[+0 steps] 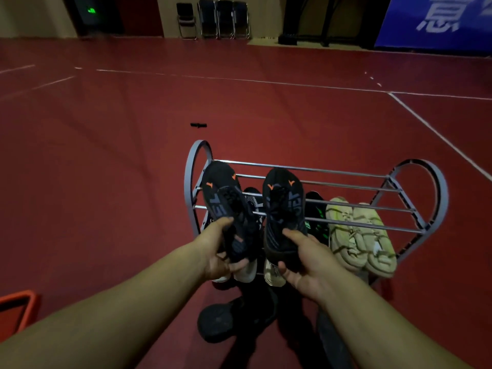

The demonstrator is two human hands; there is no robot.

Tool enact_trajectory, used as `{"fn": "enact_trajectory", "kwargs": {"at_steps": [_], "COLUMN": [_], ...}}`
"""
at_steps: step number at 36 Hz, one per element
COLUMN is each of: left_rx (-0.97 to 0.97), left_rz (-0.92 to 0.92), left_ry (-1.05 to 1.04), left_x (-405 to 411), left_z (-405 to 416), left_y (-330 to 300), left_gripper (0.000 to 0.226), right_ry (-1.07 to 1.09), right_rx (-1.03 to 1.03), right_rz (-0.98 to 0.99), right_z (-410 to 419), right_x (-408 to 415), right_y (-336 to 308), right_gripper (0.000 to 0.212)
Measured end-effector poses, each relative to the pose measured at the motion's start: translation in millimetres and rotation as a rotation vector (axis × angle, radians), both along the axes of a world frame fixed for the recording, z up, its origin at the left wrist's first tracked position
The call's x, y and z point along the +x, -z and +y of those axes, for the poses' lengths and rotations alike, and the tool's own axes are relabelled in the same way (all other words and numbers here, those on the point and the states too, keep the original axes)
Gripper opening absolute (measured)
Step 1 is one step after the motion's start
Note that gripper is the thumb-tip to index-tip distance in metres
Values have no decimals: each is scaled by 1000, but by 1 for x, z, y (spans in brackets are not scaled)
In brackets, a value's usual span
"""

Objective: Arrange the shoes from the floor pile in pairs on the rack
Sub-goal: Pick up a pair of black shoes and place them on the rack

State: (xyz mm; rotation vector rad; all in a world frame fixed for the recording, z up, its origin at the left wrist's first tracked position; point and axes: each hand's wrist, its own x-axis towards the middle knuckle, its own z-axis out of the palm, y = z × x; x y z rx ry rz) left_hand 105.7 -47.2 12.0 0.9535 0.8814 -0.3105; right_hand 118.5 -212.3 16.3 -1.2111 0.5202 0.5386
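1. The grey metal shoe rack is faced; its top rails are bare at the left, where a pair would fit.
2. The beige sneaker pair is set side by side below (lower tier).
3. One black orange-marked sneaker is gripped at the heel by the left hand, its mate by the right hand, fingers curled; toes are aimed at the rails for paired placement.

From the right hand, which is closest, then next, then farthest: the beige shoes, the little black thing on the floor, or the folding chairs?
1. Beige shoes, on the rack just right of the right hand.
2. Little black thing, on the floor beyond the rack.
3. Folding chairs, at the far wall.
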Motion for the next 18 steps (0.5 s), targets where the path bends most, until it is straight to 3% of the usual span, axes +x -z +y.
{"fn": "enact_trajectory", "kwargs": {"at_steps": [3,9,12,18], "left_rx": [10,114,73,-13], "left_rz": [-41,-62,-151,-228], "left_ry": [6,-55,-167,-245], "left_x": [3,2,9,26], "left_z": [-8,-10,-2,21], "left_y": [-1,5,7,9], "left_gripper": [12,7,22,17], "right_ry": [-10,-5,-3,-13], "right_rx": [-6,-11,0,11], "right_rz": [8,10,8,-65], "right_z": [1,3,3,8], "right_x": [4,7,8,13], "right_y": [3,8,8,7], "right_gripper": [17,23,25,22]}}
